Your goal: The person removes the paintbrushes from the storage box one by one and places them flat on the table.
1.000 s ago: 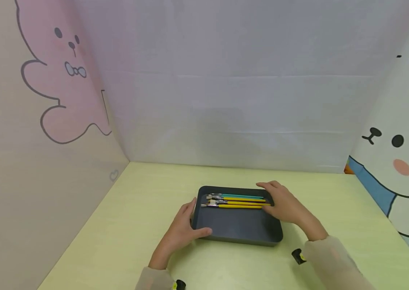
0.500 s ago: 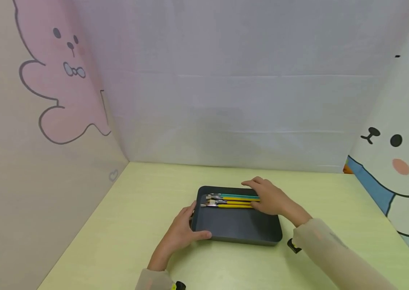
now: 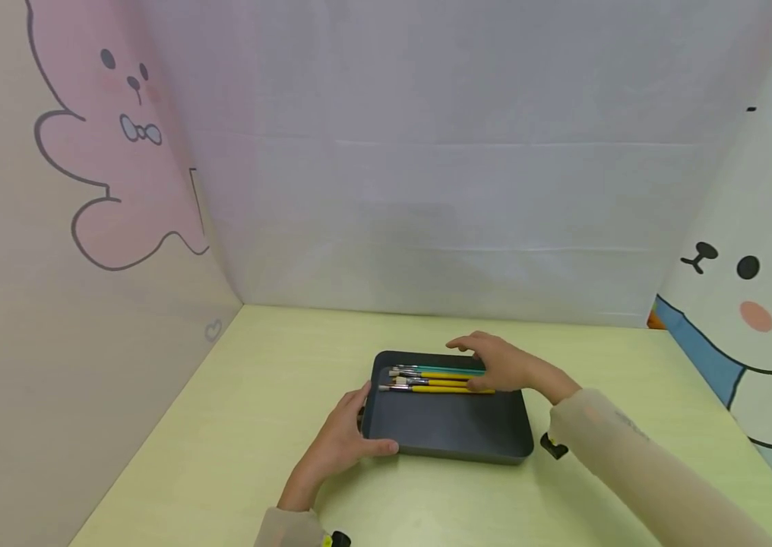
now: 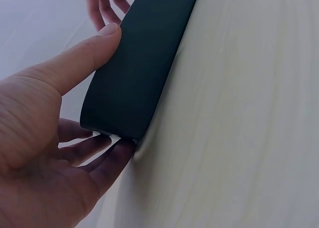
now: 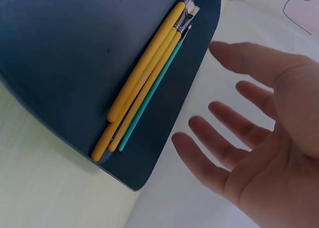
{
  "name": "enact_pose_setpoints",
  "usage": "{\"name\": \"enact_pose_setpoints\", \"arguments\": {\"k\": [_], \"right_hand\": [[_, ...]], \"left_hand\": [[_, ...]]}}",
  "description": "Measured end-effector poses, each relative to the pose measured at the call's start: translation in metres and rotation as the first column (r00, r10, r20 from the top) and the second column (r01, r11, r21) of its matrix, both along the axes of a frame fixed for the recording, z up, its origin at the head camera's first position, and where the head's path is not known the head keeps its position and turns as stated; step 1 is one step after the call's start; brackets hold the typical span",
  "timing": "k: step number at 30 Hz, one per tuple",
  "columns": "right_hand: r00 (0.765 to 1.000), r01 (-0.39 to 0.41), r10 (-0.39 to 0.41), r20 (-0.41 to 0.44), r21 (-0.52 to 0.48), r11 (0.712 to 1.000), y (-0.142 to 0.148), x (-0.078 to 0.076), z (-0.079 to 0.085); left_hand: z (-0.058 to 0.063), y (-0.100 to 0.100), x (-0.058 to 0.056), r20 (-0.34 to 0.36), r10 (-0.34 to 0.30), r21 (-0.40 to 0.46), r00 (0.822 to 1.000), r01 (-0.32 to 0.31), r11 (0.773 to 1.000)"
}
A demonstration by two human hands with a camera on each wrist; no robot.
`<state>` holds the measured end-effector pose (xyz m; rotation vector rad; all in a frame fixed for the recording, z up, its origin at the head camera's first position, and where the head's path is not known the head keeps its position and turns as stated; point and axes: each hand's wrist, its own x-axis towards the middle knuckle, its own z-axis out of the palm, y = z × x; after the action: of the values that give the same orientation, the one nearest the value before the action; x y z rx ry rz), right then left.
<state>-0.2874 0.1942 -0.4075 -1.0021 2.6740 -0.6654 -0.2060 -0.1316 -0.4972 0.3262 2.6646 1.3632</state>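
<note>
"Head view, quick: what'd you have?"

"L hand (image 3: 336, 444) gripped the tray (image 3: 450, 427) at its near-left corner, on the table (image 3: 276, 395). R hand (image 3: 505, 370) hung over the handle ends of the paintbrushes (image 3: 442, 390), which lay in the tray's far half, bristles to my left."

"L wrist?"

"Thumb (image 4: 92, 53) pressed the long side wall, fingers (image 4: 113, 163) bent vs. the short end. Holding the tray, def."

"R wrist?"

"Held nothing: thumb + fingers spread, w/ a gap to the brushes. Yellow handles lay side by side w/ a teal-handled brush (image 5: 150, 96), nearest the far wall."

"Which step?"

"Prob. steadying the tray w/ L, R lined up at the brushes; picking or setting down, couldn't tell. Next move, I'd say, called for a firm L and, if picking, a fine R pinch w/o rolling the neighbours."
</note>
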Motion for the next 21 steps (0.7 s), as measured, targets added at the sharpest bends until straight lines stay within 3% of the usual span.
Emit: {"name": "enact_pose_setpoints", "arguments": {"k": [6,13,21], "right_hand": [[0.995,-0.071,0.069,0.075,0.018,0.997,-0.005,-0.01,0.004],[0.99,-0.063,0.056,0.129,0.051,0.997,-0.016,-0.017,0.004],[0.983,-0.116,0.104,0.152,0.077,0.99,-0.028,-0.021,-0.001]], "left_hand": [[0.0,0.0,0.0,0.008,0.006,0.012,1.0,-0.006,1.0],[0.0,0.0,0.003,0.007,0.006,0.034,1.0,-0.006,0.999],[-0.001,-0.001,0.005,0.026,0.008,0.06,1.0,-0.01,0.998]]}}
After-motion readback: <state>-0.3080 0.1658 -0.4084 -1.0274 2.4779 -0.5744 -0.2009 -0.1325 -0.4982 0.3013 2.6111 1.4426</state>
